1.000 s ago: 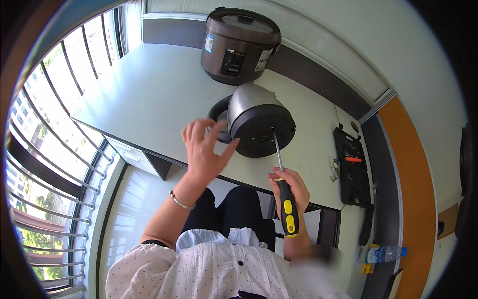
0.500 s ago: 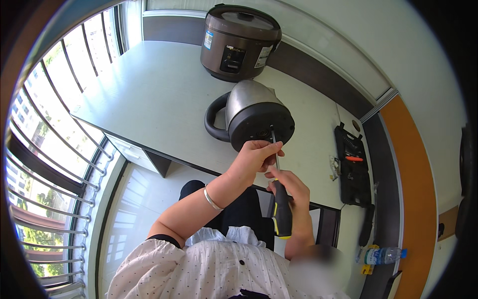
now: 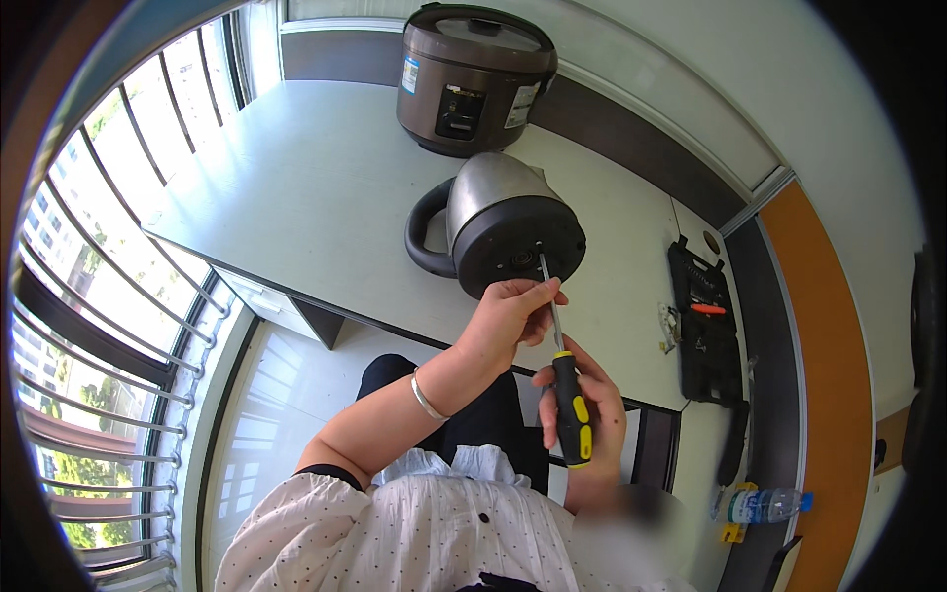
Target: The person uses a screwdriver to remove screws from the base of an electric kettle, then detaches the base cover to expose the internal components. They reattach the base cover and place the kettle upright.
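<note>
Lying on its side in the upper middle of the frame, a rounded kettle of brushed silver metal [image 3: 490, 187] rests on a white tabletop [image 3: 326, 187], its round black plastic base [image 3: 493, 237] turned toward the lower edge and slightly right, its body reaching back toward the top. Its thick black loop handle [image 3: 418, 229] sticks out to the left. A screwdriver with a black-and-yellow handle and a slim steel shaft [image 3: 567, 380] points up the frame at this base: its long axis runs nearly upright, leaning a little, with the tip at upper left and the butt at lower right. The tip meets the base right of its centre; how deep it sits cannot be told. The left hand [image 3: 505, 314], a silver bangle [image 3: 425, 395] on its wrist, pinches the shaft between thumb and fingers just below the base. The right hand [image 3: 604, 409] has its fingers curled around the grip; how firmly, I cannot tell. A brown rice cooker [image 3: 473, 79] stands at the top of the frame, an open black tool case [image 3: 710, 360] lies at the right, and a clear blue-capped bottle [image 3: 769, 507] lies at the lower right.
</note>
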Demonstrator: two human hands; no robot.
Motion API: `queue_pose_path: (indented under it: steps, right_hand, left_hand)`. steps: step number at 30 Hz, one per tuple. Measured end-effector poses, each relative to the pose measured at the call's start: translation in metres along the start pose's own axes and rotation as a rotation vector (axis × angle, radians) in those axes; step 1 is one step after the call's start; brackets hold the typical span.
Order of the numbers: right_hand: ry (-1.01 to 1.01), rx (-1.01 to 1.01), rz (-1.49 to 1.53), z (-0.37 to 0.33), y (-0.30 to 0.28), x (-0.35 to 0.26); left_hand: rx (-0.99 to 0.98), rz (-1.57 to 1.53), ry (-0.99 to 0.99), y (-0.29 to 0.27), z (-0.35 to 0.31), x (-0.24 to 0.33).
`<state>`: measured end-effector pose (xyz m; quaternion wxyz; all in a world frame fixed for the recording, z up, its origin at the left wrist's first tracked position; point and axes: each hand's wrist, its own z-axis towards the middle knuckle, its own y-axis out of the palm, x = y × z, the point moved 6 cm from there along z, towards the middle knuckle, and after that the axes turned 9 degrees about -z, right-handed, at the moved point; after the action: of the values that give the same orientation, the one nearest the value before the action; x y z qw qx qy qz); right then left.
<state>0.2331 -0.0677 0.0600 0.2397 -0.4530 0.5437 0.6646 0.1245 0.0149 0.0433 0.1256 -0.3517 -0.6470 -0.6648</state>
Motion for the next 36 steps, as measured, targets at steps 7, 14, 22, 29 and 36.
queue_pose_path:
  steps: [7, 14, 22, 29, 36]
  right_hand:
    - [0.002, 0.059, -0.338, -0.002, -0.002, -0.016]
    - [-0.212, 0.195, -1.086, -0.008, -0.007, -0.017]
    - [0.042, 0.131, -0.445, -0.010, -0.017, -0.002]
    - [-0.023, 0.126, -0.469, -0.008, -0.020, -0.004]
    - [-0.332, 0.232, -1.312, -0.015, -0.013, -0.010]
  left_hand:
    - [0.060, 0.029, 0.000, 0.000, 0.003, 0.003]
    - [0.036, 0.126, 0.011, -0.006, 0.009, 0.004]
    - [-0.027, 0.147, 0.044, -0.005, 0.008, 0.006]
    - [-0.039, 0.115, 0.019, -0.004, 0.009, 0.001]
    - [0.005, 0.195, 0.008, -0.008, 0.012, 0.001]
